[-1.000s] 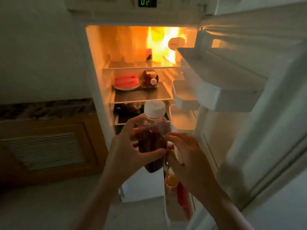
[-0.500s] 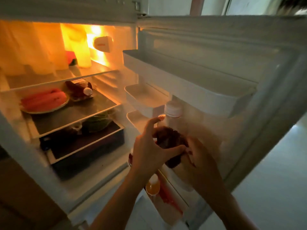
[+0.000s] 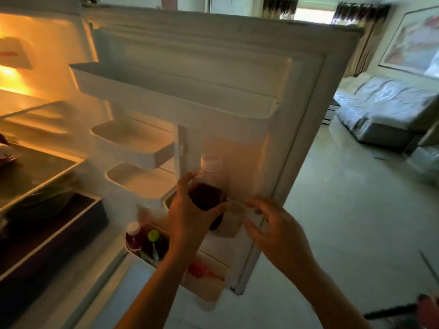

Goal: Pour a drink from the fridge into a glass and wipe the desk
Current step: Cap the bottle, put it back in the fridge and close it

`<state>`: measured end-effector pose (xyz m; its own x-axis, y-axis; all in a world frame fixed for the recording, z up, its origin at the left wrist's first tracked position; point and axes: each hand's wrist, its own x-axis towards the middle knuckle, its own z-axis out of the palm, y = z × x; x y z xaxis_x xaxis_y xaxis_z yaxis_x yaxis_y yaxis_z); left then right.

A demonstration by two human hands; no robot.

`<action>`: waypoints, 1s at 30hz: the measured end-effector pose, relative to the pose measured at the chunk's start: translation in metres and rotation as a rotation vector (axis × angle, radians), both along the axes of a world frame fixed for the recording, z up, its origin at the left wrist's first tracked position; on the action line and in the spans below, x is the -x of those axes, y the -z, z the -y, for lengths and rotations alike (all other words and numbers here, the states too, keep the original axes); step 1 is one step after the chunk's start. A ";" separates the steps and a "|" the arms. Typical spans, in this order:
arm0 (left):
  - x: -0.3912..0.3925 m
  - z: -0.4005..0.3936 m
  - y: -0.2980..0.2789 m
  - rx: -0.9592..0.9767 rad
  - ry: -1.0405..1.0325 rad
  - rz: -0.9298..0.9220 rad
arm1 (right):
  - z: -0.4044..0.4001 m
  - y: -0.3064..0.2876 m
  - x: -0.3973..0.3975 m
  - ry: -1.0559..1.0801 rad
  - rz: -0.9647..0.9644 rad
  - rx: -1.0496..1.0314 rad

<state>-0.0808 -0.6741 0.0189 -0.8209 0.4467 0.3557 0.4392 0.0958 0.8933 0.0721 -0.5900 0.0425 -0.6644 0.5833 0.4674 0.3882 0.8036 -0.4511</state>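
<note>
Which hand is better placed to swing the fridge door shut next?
The right hand. It holds nothing and its fingers already sit at the fridge door's free edge, while the left hand grips the dark drink bottle.

Past the door edge there's a grey sofa [image 3: 380, 108] along the far wall, a framed picture [image 3: 411, 41] hanging above it, and patterned curtains [image 3: 361, 24] by a bright window [image 3: 313, 15]. Pale floor [image 3: 344, 222] all across the room.

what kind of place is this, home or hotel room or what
Probably a home or a small apartment, though a hotel suite can't be ruled out: an open fridge door, a grey sofa behind it and a framed picture on the wall.
</note>
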 end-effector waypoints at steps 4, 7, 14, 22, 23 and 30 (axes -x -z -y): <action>0.001 -0.001 0.003 0.035 0.059 0.016 | -0.016 0.001 -0.008 0.035 -0.152 -0.042; -0.006 0.004 0.004 0.048 -0.023 -0.111 | -0.030 0.000 -0.010 0.130 -0.343 -0.038; -0.033 0.015 -0.002 -0.010 0.046 -0.653 | -0.056 0.009 -0.002 0.013 -0.309 0.457; -0.056 0.023 -0.042 -0.225 0.126 -0.515 | -0.063 0.017 -0.012 -0.161 -0.216 0.243; -0.059 0.024 -0.050 -0.237 0.116 -0.522 | -0.059 0.017 -0.015 -0.205 -0.206 0.241; -0.080 0.039 -0.076 -0.004 -0.279 -0.654 | -0.039 0.048 -0.024 -0.589 0.369 0.131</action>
<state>-0.0010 -0.7134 0.0946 -0.5220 0.2486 0.8159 0.8451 0.2800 0.4553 0.0964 -0.5512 -0.0054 -0.9883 0.1142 0.1010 0.0519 0.8750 -0.4813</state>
